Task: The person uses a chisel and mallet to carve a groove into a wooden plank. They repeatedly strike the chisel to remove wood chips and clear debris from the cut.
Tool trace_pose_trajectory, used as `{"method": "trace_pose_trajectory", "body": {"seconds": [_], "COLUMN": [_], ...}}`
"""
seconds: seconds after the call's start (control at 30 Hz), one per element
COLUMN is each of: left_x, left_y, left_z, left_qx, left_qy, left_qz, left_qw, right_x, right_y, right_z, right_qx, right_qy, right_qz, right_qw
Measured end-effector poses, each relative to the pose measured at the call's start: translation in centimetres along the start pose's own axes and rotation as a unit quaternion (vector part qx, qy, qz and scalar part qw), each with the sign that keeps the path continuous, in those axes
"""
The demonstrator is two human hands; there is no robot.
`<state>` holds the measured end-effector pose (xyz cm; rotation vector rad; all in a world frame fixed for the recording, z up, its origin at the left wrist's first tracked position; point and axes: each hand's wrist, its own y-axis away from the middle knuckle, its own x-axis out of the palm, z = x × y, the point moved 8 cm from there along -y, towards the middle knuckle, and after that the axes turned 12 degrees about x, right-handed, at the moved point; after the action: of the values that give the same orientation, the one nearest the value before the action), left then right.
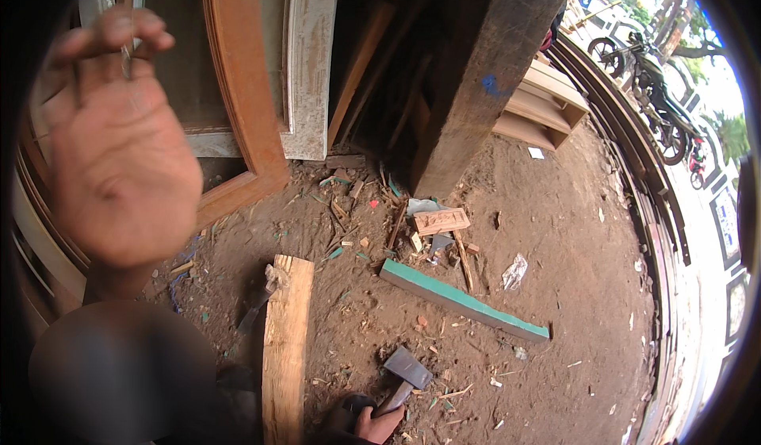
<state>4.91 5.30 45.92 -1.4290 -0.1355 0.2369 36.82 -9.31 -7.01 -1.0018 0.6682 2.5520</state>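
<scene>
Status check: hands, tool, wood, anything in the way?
Left hand raised, half-curled, thin blurred item showing there. Right hand gripping hammer-like tool. Pale wood piece left of tool. Green-topped board and scraps beyond.

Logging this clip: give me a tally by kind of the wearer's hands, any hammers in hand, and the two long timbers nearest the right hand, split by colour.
Hands: 2 (left hand, right hand)
Hammer, held in the right hand: 1
Green-topped timber: 1
Pale bare timber: 1
Total: 5
</scene>
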Motion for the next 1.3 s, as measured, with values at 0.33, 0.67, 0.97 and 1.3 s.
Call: {"method": "trace_pose_trajectory", "body": {"seconds": [0.33,0.67,0.97,1.3], "left_x": [-1.1,-3.8,-2.8,-1.7], "left_y": [44.6,49.5,48.5,49.2], "left_z": [3.5,3.4,3.4,0.2], "left_qx": [-0.594,-0.601,-0.537,-0.546], "left_qy": [-0.113,-0.161,-0.160,-0.103], "left_qz": [0.560,0.643,0.682,0.685], "left_qw": [0.566,0.447,0.470,0.472], "right_x": [-0.9,-1.1,-1.0,-0.7], "right_y": [0.0,-0.3,0.1,-0.1], "right_z": [0.6,1.5,1.2,1.7], "right_qx": [0.024,0.041,0.122,-0.009], "right_qy": [-0.009,-0.019,-0.005,-0.046], "right_qz": [0.004,0.002,0.019,0.001], "right_qw": [1.000,0.999,0.992,0.999]}}
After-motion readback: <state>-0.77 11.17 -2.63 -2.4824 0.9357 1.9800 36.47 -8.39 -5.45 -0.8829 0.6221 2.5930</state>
